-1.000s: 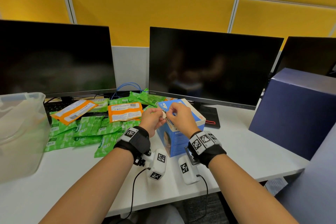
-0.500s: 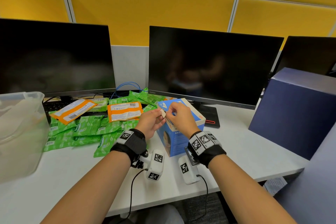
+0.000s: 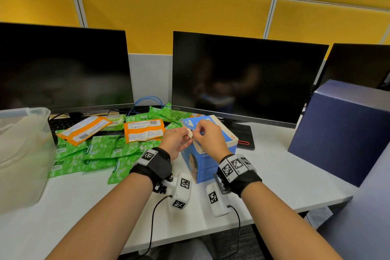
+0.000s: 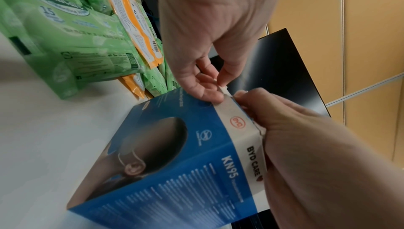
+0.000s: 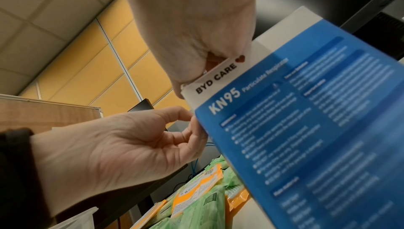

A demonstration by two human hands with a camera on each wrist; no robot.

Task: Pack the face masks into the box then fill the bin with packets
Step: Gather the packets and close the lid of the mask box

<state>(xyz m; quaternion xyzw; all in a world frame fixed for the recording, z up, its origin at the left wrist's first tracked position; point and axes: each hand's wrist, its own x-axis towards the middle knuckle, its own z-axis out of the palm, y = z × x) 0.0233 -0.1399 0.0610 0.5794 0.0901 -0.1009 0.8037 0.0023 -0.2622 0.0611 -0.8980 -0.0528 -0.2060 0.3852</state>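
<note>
A blue and white KN95 mask box [image 3: 211, 162] stands upright on the white desk [image 3: 285, 179]. Both hands meet at its top near corner. My left hand [image 3: 188, 135] pinches a small white tab [image 4: 223, 88] of the box top between thumb and finger. My right hand [image 3: 199, 131] has its fingers curled over the box's white top edge [image 5: 218, 70]. Left of the box lie several green packets [image 3: 101, 150] and two orange packets [image 3: 143, 131]. A clear plastic bin [image 3: 31, 143] stands at the far left. No face masks are visible; the box's inside is hidden.
Two dark monitors [image 3: 242, 78] stand behind the desk, with a keyboard [image 3: 61, 125] and a blue cable [image 3: 147, 99] under them. A large dark blue box [image 3: 341, 133] stands at the right. The desk's front edge [image 3: 274, 213] is just below my wrists.
Both hands stay at the box's top corner. The left hand has drawn slightly to the left, with the small white tab now showing between its fingers.
</note>
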